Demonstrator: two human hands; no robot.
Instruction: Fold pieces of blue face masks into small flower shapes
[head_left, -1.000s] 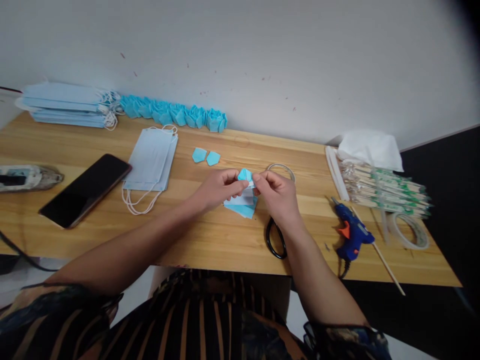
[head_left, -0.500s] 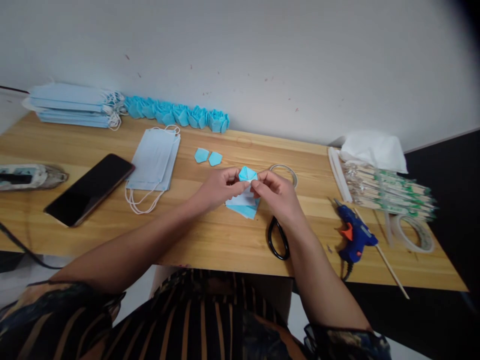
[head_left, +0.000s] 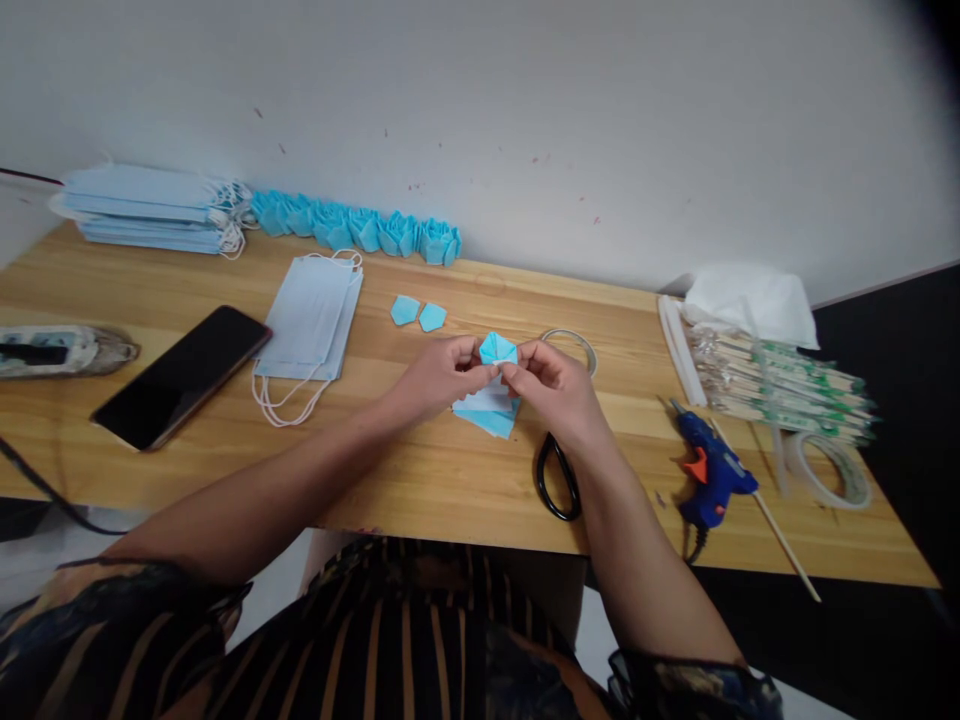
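Note:
Between both hands is a small folded blue piece [head_left: 498,348], creased on its face. My left hand [head_left: 452,374] pinches its left side with thumb and fingers, and my right hand [head_left: 551,380] pinches its right side. The two thumbs nearly meet at its lower edge. Just below, flat blue and white sheets [head_left: 487,412] lie on the wooden table [head_left: 420,480], partly covered by the hands. Two folded blue pieces, one on the left [head_left: 405,310] and one on the right [head_left: 432,317], lie behind my left hand.
Blue folded flowers [head_left: 364,229] line the wall beside stacked masks [head_left: 150,208]. More masks [head_left: 311,310] and a phone [head_left: 184,378] lie left. Black-handled scissors [head_left: 557,480] sit under my right wrist. A glue gun [head_left: 711,470], wrapped sticks [head_left: 787,385] and a tape roll [head_left: 832,470] are right.
The small blue piece has tilted slightly between my fingers, showing more of its creased face. Both hands keep their pinch on it. The whole view has shifted very slightly.

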